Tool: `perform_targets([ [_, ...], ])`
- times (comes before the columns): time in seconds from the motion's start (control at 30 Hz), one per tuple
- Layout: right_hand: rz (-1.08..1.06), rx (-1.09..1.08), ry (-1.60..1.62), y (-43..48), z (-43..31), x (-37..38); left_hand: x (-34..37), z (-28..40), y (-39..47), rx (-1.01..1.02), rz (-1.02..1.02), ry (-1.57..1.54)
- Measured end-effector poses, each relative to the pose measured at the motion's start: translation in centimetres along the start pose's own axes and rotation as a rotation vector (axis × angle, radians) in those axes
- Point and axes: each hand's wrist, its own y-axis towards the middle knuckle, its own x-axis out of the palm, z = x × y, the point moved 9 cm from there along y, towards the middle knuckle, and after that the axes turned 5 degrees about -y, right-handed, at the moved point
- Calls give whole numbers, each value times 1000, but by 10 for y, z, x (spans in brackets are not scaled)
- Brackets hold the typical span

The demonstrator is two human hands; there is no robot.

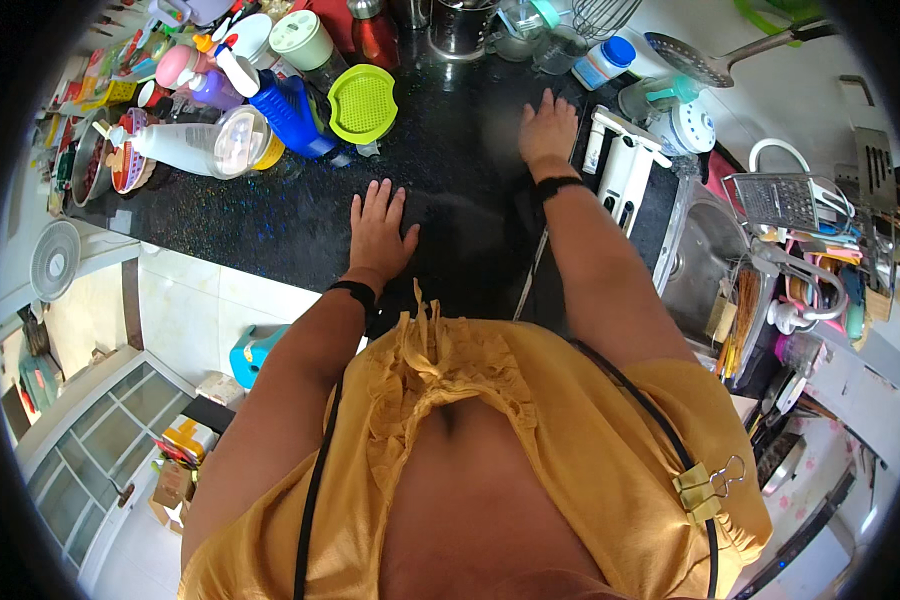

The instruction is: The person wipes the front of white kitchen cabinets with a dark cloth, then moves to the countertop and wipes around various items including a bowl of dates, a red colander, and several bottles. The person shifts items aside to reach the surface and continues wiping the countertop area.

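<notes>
My left hand (pixel 380 233) lies palm down on the black speckled countertop (pixel 270 232), its fingers slightly apart and nothing in it. Farther forward and to the right, my right hand (pixel 550 133) also rests flat on the counter, empty, with a dark band at the wrist. Just right of that hand stands a white plastic slicer-like utensil (pixel 621 169). A lime-green perforated plastic tray (pixel 362 103) is beyond my left hand, beside a blue bottle (pixel 289 112). Near my right fingertips is a white jar with a blue lid (pixel 604 63).
A clear spray bottle (pixel 172 148) lies among containers at the left. Behind are a red metal bottle (pixel 374 34) and glass jars. On the right are a steel sink (pixel 709 240), a box grater (pixel 778 201) and a skimmer (pixel 690 60). A teal stool (pixel 253 354) stands below the counter.
</notes>
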Motion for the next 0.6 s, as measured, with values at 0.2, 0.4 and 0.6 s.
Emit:
perform_targets([
  [0.2,-268,353,-32,20,-45,26,-3,3,0,19,39,-17],
  [0.4,-260,-279,184,-50,-118,-7,-3,3,-1,43,60,26],
  [0.6,-239,-413,358,-184,-94,-65,0,1,-1,52,81,30],
])
